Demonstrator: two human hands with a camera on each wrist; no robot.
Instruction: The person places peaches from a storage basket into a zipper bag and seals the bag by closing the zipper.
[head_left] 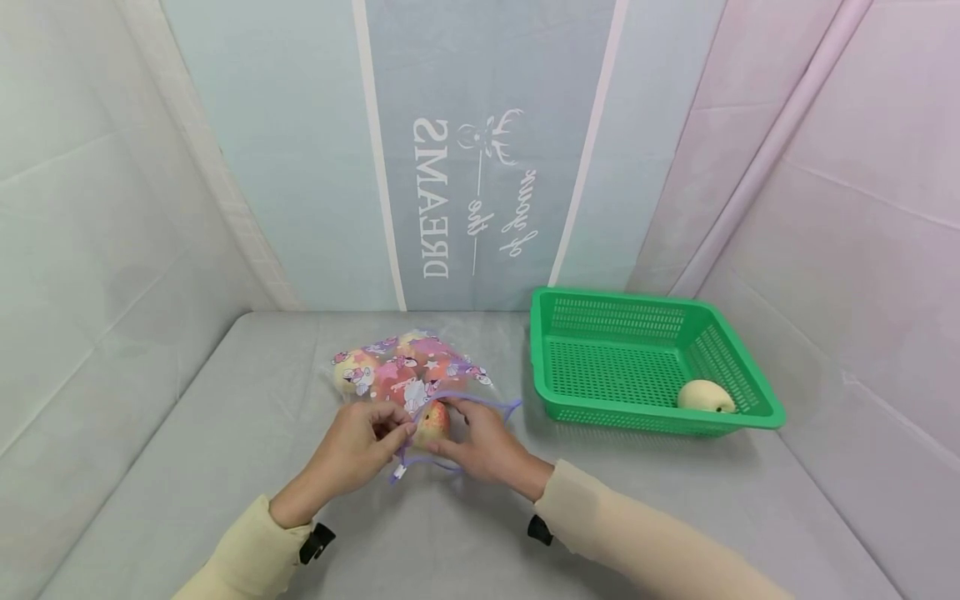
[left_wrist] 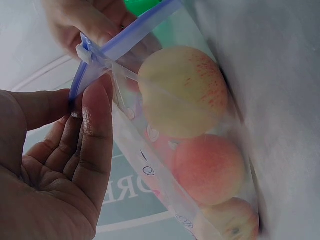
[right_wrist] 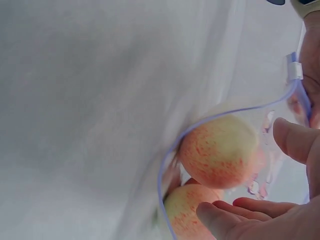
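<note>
A clear, printed zip bag [head_left: 414, 393] with a purple zip edge lies on the table, several peaches inside. My left hand [head_left: 352, 446] pinches its edge between thumb and fingers, close to the white slider [left_wrist: 84, 54]. At the mouth of the bag sits a yellow peach with red speckles [head_left: 432, 422], seen through the film in the left wrist view. My right hand [head_left: 483, 442] is at the opening beside this peach [right_wrist: 217, 152]. In the right wrist view its thumb and fingers are spread apart, and they hold nothing.
To the right of the bag stands a green plastic basket [head_left: 551, 400] with one pale round fruit [head_left: 705, 397] in its near right corner. A grey cloth covers the table [head_left: 435, 550]. Fabric walls [head_left: 495, 50] enclose the back and both sides.
</note>
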